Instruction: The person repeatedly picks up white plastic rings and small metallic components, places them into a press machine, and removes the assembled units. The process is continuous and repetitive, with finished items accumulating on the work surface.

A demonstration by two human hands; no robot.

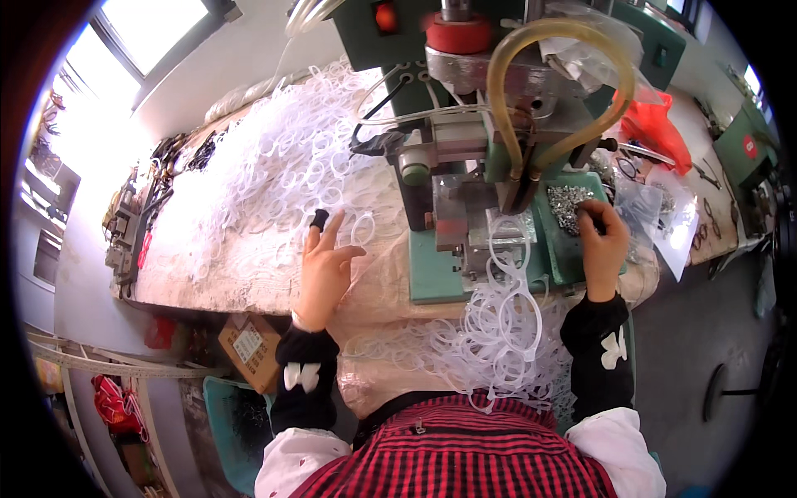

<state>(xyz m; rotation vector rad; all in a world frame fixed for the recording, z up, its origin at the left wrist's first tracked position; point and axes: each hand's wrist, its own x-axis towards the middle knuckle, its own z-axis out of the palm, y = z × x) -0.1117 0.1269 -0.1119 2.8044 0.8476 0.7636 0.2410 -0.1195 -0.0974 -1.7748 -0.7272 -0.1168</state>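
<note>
My left hand (325,278) is over the wooden table with its fingers apart and nothing in it; one fingertip wears a black cover. Closest to it lies a clear plastic eyeglass frame (363,227) at the pile's edge. My right hand (605,249) is at a green tray (569,262), beside its heap of small silvery metal parts (566,206). Thumb and fingers there are pinched together; whatever is between them is hidden. Between my hands stands a green bench machine (438,278). Another clear eyeglass frame (508,241) sits at its metal work area, above a tangle of similar frames (506,328).
A large heap of clear frames (282,158) covers the table's back left. A yellowish hose (573,31) loops in front of the machine head. At right lie a red plastic bag (656,129) and clear bags. Below left are a cardboard box (250,352) and teal bin (235,432).
</note>
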